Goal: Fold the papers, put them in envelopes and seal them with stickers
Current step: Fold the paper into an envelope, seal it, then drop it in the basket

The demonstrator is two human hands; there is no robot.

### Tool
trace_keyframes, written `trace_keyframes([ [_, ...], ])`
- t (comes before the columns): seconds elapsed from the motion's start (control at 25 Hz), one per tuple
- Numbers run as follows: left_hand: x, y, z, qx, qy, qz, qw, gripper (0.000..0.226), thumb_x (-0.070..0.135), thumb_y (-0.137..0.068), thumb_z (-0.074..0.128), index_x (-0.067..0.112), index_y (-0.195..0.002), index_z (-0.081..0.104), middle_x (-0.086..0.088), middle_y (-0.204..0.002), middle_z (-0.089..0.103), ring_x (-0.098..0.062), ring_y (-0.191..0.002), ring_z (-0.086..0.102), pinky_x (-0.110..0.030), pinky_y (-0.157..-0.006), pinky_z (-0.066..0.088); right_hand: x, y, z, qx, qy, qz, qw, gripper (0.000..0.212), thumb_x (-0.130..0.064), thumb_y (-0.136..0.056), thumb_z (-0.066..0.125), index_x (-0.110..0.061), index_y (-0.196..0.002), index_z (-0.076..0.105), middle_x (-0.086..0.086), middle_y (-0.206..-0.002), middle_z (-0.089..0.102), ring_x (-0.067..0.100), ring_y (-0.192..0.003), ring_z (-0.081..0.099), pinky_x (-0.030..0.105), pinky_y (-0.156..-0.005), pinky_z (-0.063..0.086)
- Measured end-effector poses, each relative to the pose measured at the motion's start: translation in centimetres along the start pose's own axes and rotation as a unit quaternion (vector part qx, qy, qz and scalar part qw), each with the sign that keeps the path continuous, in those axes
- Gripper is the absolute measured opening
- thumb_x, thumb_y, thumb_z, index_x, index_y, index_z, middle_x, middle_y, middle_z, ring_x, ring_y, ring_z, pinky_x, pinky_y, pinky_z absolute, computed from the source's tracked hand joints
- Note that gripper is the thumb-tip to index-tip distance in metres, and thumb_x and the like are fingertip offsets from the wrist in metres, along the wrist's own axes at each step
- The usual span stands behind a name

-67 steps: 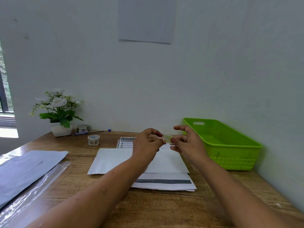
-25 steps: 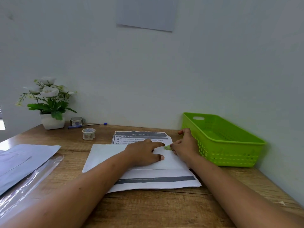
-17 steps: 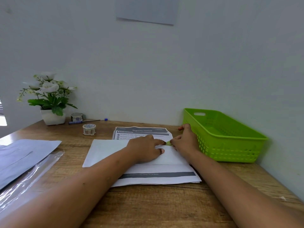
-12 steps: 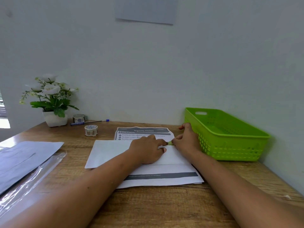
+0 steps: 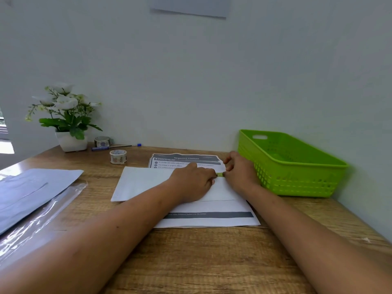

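Observation:
A white envelope [image 5: 140, 183] lies flat on a stack of printed papers [image 5: 212, 216] in the middle of the wooden desk. A small green sticker [image 5: 220, 174] sits at the envelope's far edge. My left hand [image 5: 194, 181] rests curled on the envelope, its fingertips on the sticker's left end. My right hand [image 5: 239, 174] holds the sticker's right end against the envelope. The two hands hide most of the sticker. Two sticker rolls [image 5: 118, 156] stand at the back left.
A green plastic basket [image 5: 297, 166] stands just right of my right hand, against the wall. A potted white flower [image 5: 67, 124] and a blue pen [image 5: 110, 147] are at the back left. More envelopes in a clear sleeve [image 5: 31, 194] lie at the left.
Both hands came down from holding the sticker in the air to the envelope's far edge. Over the last second they have stayed pressed there, hardly moving.

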State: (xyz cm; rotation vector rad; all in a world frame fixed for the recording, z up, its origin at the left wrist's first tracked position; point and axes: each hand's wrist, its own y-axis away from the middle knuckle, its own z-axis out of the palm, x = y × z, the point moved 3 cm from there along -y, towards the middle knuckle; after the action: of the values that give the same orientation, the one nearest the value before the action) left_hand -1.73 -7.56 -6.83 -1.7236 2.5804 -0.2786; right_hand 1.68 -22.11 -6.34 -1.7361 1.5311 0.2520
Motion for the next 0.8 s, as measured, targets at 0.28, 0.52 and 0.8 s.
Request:
trace_keyframes([
  [0.28,0.5,0.2,-0.8,-0.005,-0.017,0.021,1.0,0.035,0.036,-0.1,0.023,0.032,-0.13,0.039,-0.001,-0.127,0.057,-0.025,-0.116,0.051,-0.039,-0.085,0.04,-1.6,2.2,-1.3,-0.111,0.174,-0.089,0.974,0.044,-0.003,-0.087,0.042,-0.027,-0.114,0.067,0.006,-0.119,0.066,0.025,-0.113,0.057,0.032,-0.094,0.046],
  [0.52,0.4,0.1,-0.9,-0.027,-0.028,0.023,0.999,0.034,0.036,-0.1,0.023,0.033,-0.13,0.037,-0.004,-0.127,0.058,-0.028,-0.112,0.053,-0.041,-0.088,0.041,-2.4,4.2,-1.9,-0.182,0.338,-0.1,0.918,0.05,-0.015,-0.097,0.026,-0.039,-0.138,0.039,0.011,-0.132,0.05,0.029,-0.129,0.036,0.042,-0.095,0.04],
  [0.8,0.2,-0.7,-0.3,-0.045,0.006,-0.01,0.999,0.032,0.034,-0.097,0.024,0.035,-0.125,0.038,0.001,-0.132,0.055,-0.026,-0.113,0.053,-0.044,-0.094,0.043,-2.1,4.3,-1.9,-0.147,0.342,-0.091,0.924,0.043,-0.012,-0.095,0.032,-0.023,-0.132,0.052,0.011,-0.129,0.055,0.029,-0.122,0.046,0.04,-0.094,0.044],
])
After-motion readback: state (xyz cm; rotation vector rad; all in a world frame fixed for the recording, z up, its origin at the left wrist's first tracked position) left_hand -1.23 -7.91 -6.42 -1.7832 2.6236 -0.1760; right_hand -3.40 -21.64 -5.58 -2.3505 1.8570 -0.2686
